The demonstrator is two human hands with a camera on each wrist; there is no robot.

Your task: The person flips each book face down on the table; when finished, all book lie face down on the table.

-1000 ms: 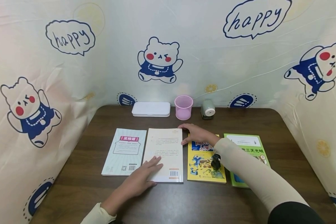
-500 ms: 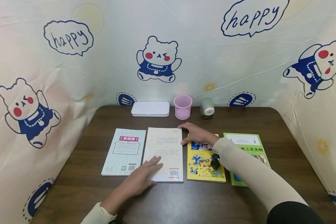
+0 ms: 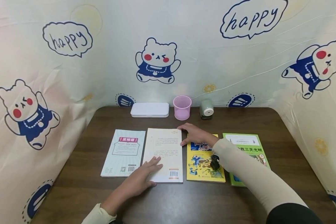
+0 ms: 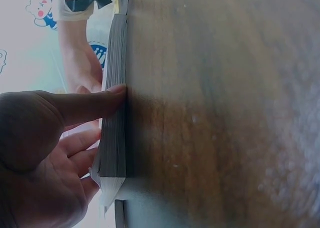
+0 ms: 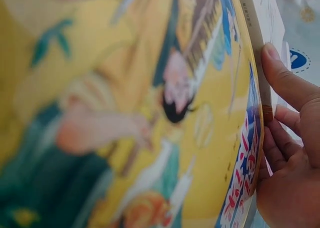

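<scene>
Cream book (image 3: pixel 169 152) is apparently steadied by spread, ungripping fingers (image 3: pixel 152 162), left hand (image 3: pixel 139 178) at seven o'clock, right hand (image 3: pixel 196 134) at one.

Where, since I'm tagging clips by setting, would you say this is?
Probably an indoor study spot: four books lie in a row on a wood-grain tabletop, with a pink cup behind them and a bear-printed backdrop on three sides.
</scene>
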